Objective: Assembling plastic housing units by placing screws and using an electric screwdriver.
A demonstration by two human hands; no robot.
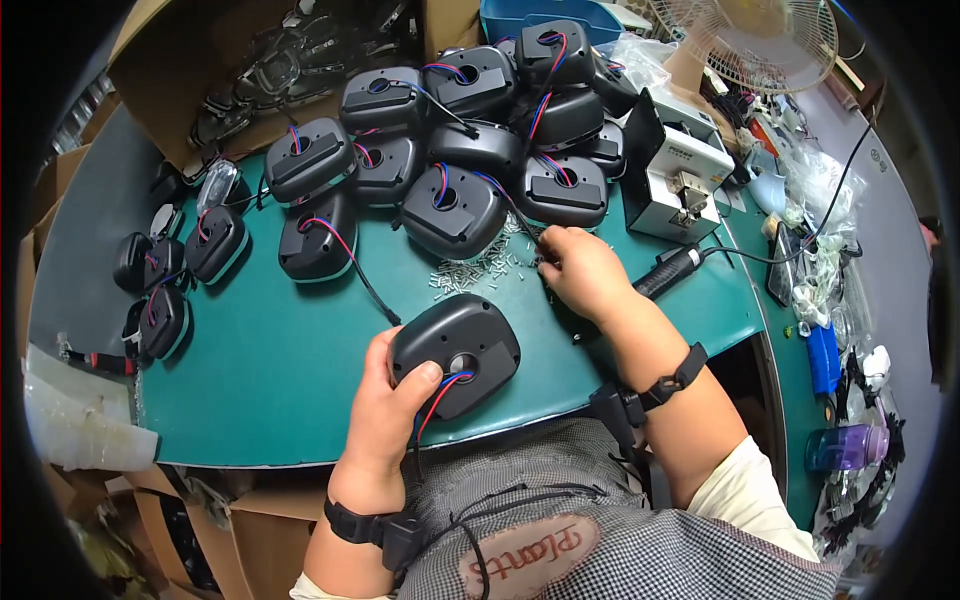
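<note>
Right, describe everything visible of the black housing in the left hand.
The black housing is a rounded square, plastic-looking, with a round opening mid-face. Red and blue wires emerge there. The left hand grips its left side, thumb on the face. It's near the front edge of the green table, opening towards the camera; table contact is unclear.

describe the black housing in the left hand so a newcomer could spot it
Find the green table and go to its near edge, by the checked apron. There the left hand grips a rounded, squarish black housing with red and blue wires at its round hole. Unlike the similar housings farther back, this one alone is held in a hand.
</note>
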